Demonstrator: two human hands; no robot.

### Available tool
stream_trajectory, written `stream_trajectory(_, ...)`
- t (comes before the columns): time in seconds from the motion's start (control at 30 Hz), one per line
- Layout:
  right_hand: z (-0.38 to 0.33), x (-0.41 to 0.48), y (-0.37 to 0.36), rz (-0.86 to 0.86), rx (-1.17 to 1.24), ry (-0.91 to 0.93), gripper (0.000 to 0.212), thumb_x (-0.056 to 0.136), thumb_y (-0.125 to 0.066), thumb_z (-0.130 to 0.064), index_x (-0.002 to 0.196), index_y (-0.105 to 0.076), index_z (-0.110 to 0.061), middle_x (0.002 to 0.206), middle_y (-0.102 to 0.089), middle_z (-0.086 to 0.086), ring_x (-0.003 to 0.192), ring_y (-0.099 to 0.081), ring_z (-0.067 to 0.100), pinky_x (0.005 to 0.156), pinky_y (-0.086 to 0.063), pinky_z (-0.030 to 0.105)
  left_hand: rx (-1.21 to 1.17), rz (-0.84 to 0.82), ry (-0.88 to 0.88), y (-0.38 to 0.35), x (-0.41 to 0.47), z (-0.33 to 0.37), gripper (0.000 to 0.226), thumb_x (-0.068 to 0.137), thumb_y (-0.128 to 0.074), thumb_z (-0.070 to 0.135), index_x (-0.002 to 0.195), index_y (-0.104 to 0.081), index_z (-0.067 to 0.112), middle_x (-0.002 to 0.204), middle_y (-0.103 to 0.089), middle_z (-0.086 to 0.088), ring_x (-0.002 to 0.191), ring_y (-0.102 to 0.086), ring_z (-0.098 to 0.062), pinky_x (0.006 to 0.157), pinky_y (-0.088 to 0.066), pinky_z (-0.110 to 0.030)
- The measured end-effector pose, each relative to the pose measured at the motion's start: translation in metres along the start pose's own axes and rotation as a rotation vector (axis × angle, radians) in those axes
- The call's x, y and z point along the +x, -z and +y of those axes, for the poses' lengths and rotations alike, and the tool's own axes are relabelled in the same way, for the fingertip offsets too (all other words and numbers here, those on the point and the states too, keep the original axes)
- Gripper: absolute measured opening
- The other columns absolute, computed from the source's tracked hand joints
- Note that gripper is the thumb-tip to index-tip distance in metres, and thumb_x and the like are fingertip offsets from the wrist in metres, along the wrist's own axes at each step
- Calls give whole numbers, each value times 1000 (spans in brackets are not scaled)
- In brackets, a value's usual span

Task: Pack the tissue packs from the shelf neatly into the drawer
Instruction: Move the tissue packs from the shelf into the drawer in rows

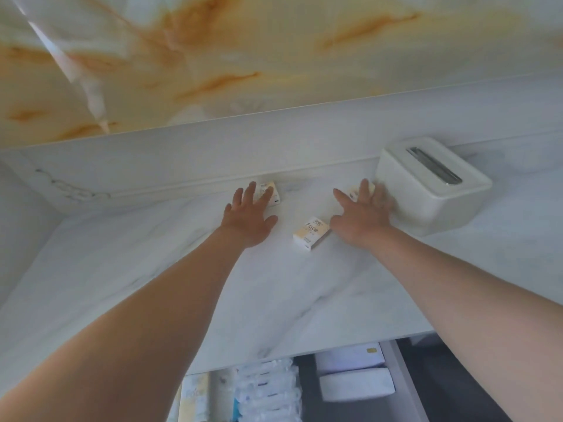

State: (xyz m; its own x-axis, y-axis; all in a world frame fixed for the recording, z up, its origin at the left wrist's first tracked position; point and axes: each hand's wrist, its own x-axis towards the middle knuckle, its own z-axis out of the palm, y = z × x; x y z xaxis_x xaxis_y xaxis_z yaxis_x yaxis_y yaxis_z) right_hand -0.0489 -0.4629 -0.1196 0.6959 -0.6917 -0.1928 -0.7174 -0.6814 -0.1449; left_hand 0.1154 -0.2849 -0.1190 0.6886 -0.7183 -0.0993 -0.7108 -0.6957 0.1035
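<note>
"Left side?"
"My left hand (248,220): fingers spread, tips resting on a small cream-and-white tissue pack (272,194) at the white marble shelf's (152,269) back edge."
"Rightward?"
"A second pack (311,233) lies free between my hands. My right hand (361,219), fingers splayed, hides most of a third pack (355,190) beside a white plastic tissue box (432,190). Grey drawer (402,379) below: cut off, contents blurred."

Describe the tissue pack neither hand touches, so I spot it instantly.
On the white marble shelf, left of the big white tissue box, a small pack lies between the left hand and right hand. Unlike the left back pack and right back pack under the fingers, it is untouched, "Face" print showing.
</note>
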Motion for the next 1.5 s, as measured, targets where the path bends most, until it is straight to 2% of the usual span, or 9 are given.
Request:
stream_trajectory(0.1, 15, 6, -4, -81, 7, 48, 63, 91, -36, -45, 151, -17, -49, 165, 17, 2, 149, 16, 35, 118, 0, 57, -15, -101, -2, -3, 6, 4, 65, 100, -32, 53, 155, -1, 37, 164, 12, 6, 151, 9, -23, 121, -11, -50)
stream_trajectory(0.2, 13, -2, -5, -19, 39, 165, 61, 93, -39, -39, 151, -24, -46, 166, 2, -3, 151, 5, 26, 118, -12, 50, -130, -36, -15, -9, -4, 4, 61, 100, -37, 48, 154, -14, 35, 164, -1, 6, 151, 4, -23, 121, -14, -47)
stream_trajectory(0.33, -21, -28, -18, 21, 194, 279, 51, 101, -33, -44, 151, -28, -44, 164, -9, -2, 151, -2, 27, 120, -11, 47, -194, 17, -54, -17, -34, -5, 59, 99, -44, 43, 153, -22, 34, 163, -8, 6, 150, 3, -22, 121, -15, -40)
stream_trajectory(0.47, -56, -61, -39, 9, 149, 385, 72, 93, -38, -66, 156, -13, -38, 164, -2, 3, 150, 7, 33, 121, -4, 51, -198, 49, -62, -18, -74, -24, 57, 97, -49, 41, 149, -28, 38, 161, -16, 9, 150, -5, -18, 118, -24, -40)
stream_trajectory(0.63, -94, -105, -58, 44, 64, 552, 76, 97, -38, -60, 158, -7, -28, 164, -2, 7, 150, 6, 36, 121, -6, 52, -227, 86, -81, -17, -140, -52, 56, 92, -58, 39, 145, -39, 39, 156, -26, 10, 145, -17, -13, 110, -36, -35)
stream_trajectory(0.9, -134, -149, -56, -129, 38, 716, 95, 84, -50, -44, 156, 11, -32, 164, 15, -3, 151, 14, 26, 121, -6, 51, -210, 96, -134, -15, -227, -104, 68, 82, -65, 42, 145, -37, 43, 153, -28, 11, 140, -23, -13, 103, -45, -34)
stream_trajectory(1.1, -123, -159, -49, 53, -5, 739, 74, 75, -58, -32, 144, -31, -22, 137, -35, 5, 124, -38, 27, 101, -37, 36, -354, 3, -40, -12, -251, -123, 80, 83, -69, 29, 149, -25, 39, 152, -24, 7, 136, -29, -14, 104, -40, -28)
stream_trajectory(1.3, -132, -190, -40, -25, 40, 807, 53, 70, -65, -32, 115, -39, -23, 116, -46, -2, 103, -45, 21, 87, -42, 33, -364, 92, -1, -9, -288, -132, 59, 75, -72, 25, 127, -43, 32, 114, -46, 14, 103, -46, -8, 83, -47, -22)
stream_trajectory(1.5, -158, -253, -66, -142, 14, 1020, 39, 68, -68, -42, 96, -46, -27, 101, -44, -9, 85, -48, 15, 70, -46, 32, -326, 52, -199, -21, -328, -142, 32, 63, -68, 22, 89, -52, 31, 109, -51, 18, 99, -46, -5, 85, -45, -22)
